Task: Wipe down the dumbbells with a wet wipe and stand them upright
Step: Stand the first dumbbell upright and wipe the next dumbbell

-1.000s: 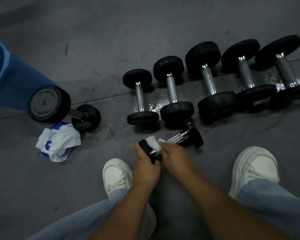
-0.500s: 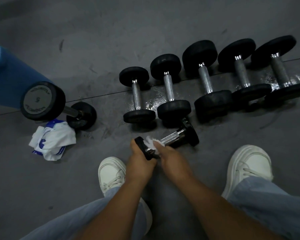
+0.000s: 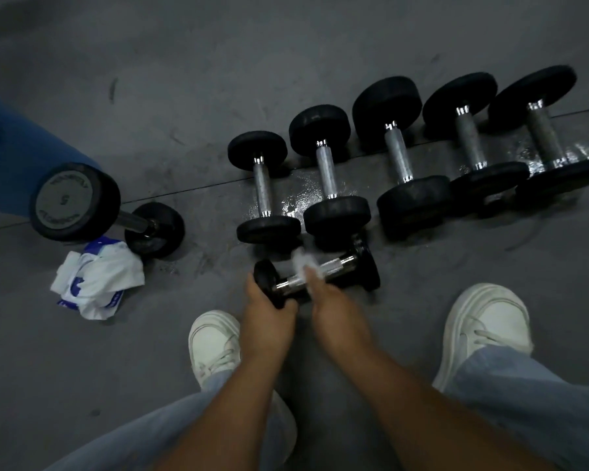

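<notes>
A wipe packet (image 3: 97, 278) lies at left beside an upright dumbbell (image 3: 82, 207), then the left hand (image 3: 266, 309) clamps one end of a small dumbbell (image 3: 317, 275) on the floor while the right hand (image 3: 334, 305) presses a wet wipe (image 3: 303, 261) around its chrome handle, just before five lying dumbbells (image 3: 397, 158).

- Dim, underexposed scene; grey floor (image 3: 184, 62) darkens toward the corners.
- Glare on wet floor patch (image 3: 293, 207).
- Motion blur smears the wipe (image 3: 303, 261).
- Wide-angle bending at edges.

Black-ended, silver-handled dumbbells (image 3: 315, 271); white, seemingly blurred wipe (image 3: 301, 259); white-and-blue packet (image 3: 97, 278).
</notes>
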